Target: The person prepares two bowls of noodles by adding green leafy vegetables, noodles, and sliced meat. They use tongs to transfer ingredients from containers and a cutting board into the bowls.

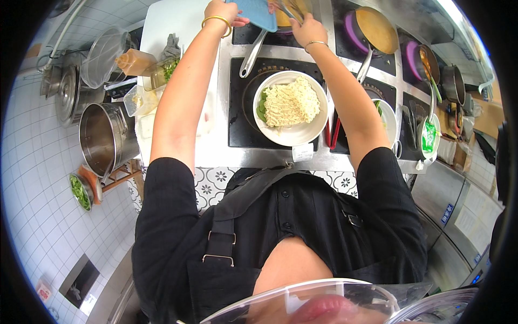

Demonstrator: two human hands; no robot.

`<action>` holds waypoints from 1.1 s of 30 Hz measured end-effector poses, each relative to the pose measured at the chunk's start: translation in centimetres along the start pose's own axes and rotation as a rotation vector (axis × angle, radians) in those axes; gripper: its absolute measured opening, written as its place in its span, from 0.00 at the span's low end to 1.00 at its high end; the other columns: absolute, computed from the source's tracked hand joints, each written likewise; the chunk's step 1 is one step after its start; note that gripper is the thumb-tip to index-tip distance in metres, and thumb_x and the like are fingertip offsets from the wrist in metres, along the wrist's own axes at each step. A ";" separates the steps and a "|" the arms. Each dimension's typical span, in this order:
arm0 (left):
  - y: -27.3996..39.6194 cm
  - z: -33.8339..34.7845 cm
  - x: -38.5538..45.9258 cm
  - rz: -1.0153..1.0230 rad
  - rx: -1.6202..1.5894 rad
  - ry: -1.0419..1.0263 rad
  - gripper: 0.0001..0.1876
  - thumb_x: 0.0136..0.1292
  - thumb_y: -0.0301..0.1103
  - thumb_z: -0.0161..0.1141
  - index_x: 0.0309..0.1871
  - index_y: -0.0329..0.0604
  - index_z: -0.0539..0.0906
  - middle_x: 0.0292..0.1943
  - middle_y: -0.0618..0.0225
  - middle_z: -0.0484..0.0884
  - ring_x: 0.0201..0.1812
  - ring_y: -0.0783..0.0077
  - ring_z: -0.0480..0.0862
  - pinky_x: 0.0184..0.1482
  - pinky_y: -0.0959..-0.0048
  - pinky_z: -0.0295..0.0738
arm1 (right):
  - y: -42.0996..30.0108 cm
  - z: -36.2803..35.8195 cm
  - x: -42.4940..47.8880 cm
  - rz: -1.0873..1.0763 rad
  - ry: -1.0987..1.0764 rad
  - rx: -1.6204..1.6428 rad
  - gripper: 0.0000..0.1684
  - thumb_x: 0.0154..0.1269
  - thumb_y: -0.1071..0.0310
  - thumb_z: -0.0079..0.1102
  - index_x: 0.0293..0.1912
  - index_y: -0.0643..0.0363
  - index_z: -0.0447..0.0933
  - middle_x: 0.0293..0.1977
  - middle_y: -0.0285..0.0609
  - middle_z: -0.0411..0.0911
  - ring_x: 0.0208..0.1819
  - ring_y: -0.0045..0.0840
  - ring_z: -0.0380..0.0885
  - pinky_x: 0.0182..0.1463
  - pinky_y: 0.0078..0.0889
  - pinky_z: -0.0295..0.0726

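At the top of the view my left hand (221, 15) grips a blue plastic tray (257, 14), tilted over the near edge of a pan. My right hand (311, 32) holds a metal utensil (292, 12), probably tongs, over the same pan; its tip is blurred. Orange-yellow liquid shows in that pan, whose steel handle (253, 54) points towards me. Closer in, a white bowl (289, 137) sits on a black cooktop plate (240, 133). Inside it lie a block of instant noodles (291, 103) and green leaves (262, 109).
Farther right are a pan of orange liquid (376, 30), a smaller pan (429, 65) and a bowl with a green packet (429, 135). Red-handled tongs (334, 133) lie beside the noodle bowl. Left stand a sauce bottle (135, 62), plastic tubs (139, 99) and a tall steel pot (107, 137).
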State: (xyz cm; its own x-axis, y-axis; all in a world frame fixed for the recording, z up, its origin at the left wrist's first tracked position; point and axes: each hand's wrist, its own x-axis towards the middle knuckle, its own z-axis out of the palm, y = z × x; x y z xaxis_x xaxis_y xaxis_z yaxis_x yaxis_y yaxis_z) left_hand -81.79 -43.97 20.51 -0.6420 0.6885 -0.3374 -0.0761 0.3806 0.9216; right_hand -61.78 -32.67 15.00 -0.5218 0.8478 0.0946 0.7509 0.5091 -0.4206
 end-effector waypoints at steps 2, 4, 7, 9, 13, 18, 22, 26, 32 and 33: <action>0.2 -0.2 0.3 0.020 0.041 0.024 0.10 0.51 0.23 0.52 0.36 0.24 0.73 0.30 0.41 0.78 0.24 0.53 0.82 0.23 0.62 0.77 | -0.2 0.0 -0.2 0.006 0.044 0.041 0.30 0.60 0.45 0.51 0.43 0.67 0.71 0.33 0.59 0.79 0.39 0.49 0.79 0.44 0.45 0.77; 1.6 1.1 -1.7 0.153 0.067 0.138 0.09 0.48 0.20 0.47 0.32 0.23 0.73 0.24 0.43 0.77 0.18 0.56 0.80 0.16 0.64 0.73 | -0.7 -0.4 -1.0 0.010 0.086 0.076 0.30 0.60 0.46 0.51 0.43 0.67 0.72 0.33 0.59 0.79 0.39 0.49 0.79 0.44 0.45 0.77; 3.1 1.8 -3.5 0.231 0.205 0.156 0.08 0.48 0.20 0.46 0.29 0.24 0.74 0.21 0.44 0.77 0.15 0.56 0.80 0.16 0.63 0.73 | -1.2 -0.3 -1.4 0.051 0.010 0.039 0.30 0.60 0.46 0.51 0.43 0.68 0.71 0.34 0.61 0.78 0.40 0.49 0.79 0.44 0.44 0.77; 3.5 1.9 -3.7 0.336 0.394 0.180 0.08 0.49 0.22 0.46 0.29 0.26 0.75 0.23 0.44 0.79 0.21 0.55 0.82 0.22 0.61 0.76 | -0.1 0.0 -0.9 0.129 0.015 0.003 0.30 0.60 0.47 0.52 0.44 0.68 0.70 0.34 0.60 0.78 0.39 0.50 0.78 0.44 0.44 0.77; -0.1 1.0 -0.6 0.661 0.887 0.425 0.10 0.51 0.28 0.51 0.31 0.26 0.77 0.28 0.47 0.81 0.32 0.52 0.83 0.32 0.60 0.77 | -1.1 -0.3 -2.3 -0.077 0.212 0.089 0.29 0.60 0.48 0.53 0.45 0.67 0.67 0.32 0.58 0.77 0.36 0.51 0.77 0.41 0.47 0.76; 2.0 1.6 -3.3 0.375 0.480 0.262 0.10 0.53 0.31 0.51 0.34 0.34 0.76 0.35 0.39 0.79 0.40 0.42 0.79 0.44 0.52 0.73 | -0.2 1.2 -1.8 0.109 0.143 0.114 0.26 0.61 0.49 0.53 0.44 0.64 0.67 0.35 0.63 0.76 0.37 0.55 0.76 0.42 0.53 0.74; 2.3 0.0 -4.3 0.336 0.150 0.234 0.10 0.59 0.25 0.48 0.41 0.26 0.73 0.28 0.44 0.80 0.24 0.55 0.84 0.26 0.64 0.78 | -0.4 -0.5 -2.2 0.043 0.166 0.184 0.31 0.61 0.48 0.53 0.53 0.64 0.65 0.37 0.62 0.77 0.41 0.54 0.76 0.45 0.49 0.74; -0.3 -4.8 -5.1 0.204 -0.608 0.220 0.08 0.63 0.23 0.44 0.41 0.27 0.70 0.31 0.52 0.81 0.20 0.59 0.83 0.20 0.72 0.81 | 0.7 0.3 -2.7 0.076 -0.108 -0.061 0.36 0.61 0.45 0.52 0.58 0.63 0.63 0.47 0.60 0.74 0.47 0.51 0.74 0.48 0.47 0.73; -7.6 -14.7 -15.0 0.236 -0.833 0.468 0.08 0.62 0.25 0.49 0.41 0.28 0.71 0.35 0.49 0.81 0.26 0.55 0.84 0.26 0.68 0.82 | 2.5 1.7 -3.6 -0.034 0.013 -0.167 0.32 0.61 0.44 0.51 0.54 0.61 0.65 0.39 0.60 0.77 0.41 0.54 0.76 0.44 0.51 0.73; -9.1 -16.7 -17.1 0.243 -0.826 0.525 0.08 0.62 0.25 0.50 0.41 0.29 0.71 0.34 0.49 0.81 0.26 0.55 0.84 0.26 0.68 0.82 | 1.3 1.0 -4.3 -0.080 0.084 -0.120 0.31 0.61 0.45 0.52 0.52 0.62 0.67 0.38 0.60 0.77 0.41 0.54 0.76 0.44 0.50 0.74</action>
State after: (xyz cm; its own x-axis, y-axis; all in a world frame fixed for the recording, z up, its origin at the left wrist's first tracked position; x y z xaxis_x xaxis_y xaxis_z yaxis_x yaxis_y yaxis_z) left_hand -82.88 -69.55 21.11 -0.9500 0.2560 -0.1789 -0.2756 -0.4180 0.8656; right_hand -58.92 -35.82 13.13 -0.5497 0.8109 0.2006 0.7541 0.5850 -0.2984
